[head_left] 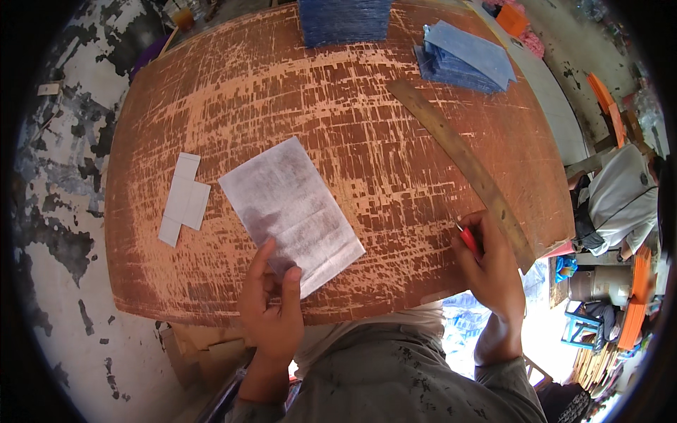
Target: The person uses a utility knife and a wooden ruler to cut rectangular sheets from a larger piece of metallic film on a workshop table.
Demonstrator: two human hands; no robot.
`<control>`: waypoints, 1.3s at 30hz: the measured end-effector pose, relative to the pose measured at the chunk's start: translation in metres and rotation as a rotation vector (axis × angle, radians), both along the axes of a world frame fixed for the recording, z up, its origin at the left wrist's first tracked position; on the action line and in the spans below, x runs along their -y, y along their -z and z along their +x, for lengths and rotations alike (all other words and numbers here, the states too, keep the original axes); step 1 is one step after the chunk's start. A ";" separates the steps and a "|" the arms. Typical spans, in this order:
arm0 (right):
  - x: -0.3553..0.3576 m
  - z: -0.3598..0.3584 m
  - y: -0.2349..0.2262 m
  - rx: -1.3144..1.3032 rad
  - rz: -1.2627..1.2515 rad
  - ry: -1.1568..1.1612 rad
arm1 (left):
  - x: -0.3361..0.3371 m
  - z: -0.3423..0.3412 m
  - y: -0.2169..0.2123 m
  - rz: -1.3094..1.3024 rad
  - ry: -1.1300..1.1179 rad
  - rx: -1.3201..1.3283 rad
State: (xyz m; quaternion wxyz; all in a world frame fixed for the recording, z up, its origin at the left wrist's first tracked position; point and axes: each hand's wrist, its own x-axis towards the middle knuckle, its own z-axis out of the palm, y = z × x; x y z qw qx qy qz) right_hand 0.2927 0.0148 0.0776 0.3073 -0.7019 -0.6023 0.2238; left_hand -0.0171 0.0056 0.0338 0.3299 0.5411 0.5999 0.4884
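Observation:
A whitish, creased rectangular sheet (296,204) lies at a slant on the scratched brown table. My left hand (271,303) is at its near left edge, thumb and forefinger apart, their tips over the sheet and casting a shadow on it. Whether the fingertips press on it is unclear. Between the fingers of my right hand (493,264) is a slim red-handled tool (470,242) with a short pointed metal tip; its exact kind is hard to make out. Just beyond that hand, a long worn wooden ruler (458,155) runs diagonally. Left of the sheet sits a white stepped template (185,199).
At the far edge stands a tall stack of blue sheets (345,25). A looser pile of blue pieces (469,60) lies at the far right. The worn tabletop (169,106) has a near edge close to my body. A blue stool (580,326) stands right of the table.

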 end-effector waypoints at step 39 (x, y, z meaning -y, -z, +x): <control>-0.015 -0.047 -0.015 0.212 -0.157 -0.499 | -0.035 -0.017 -0.009 0.145 0.187 -0.732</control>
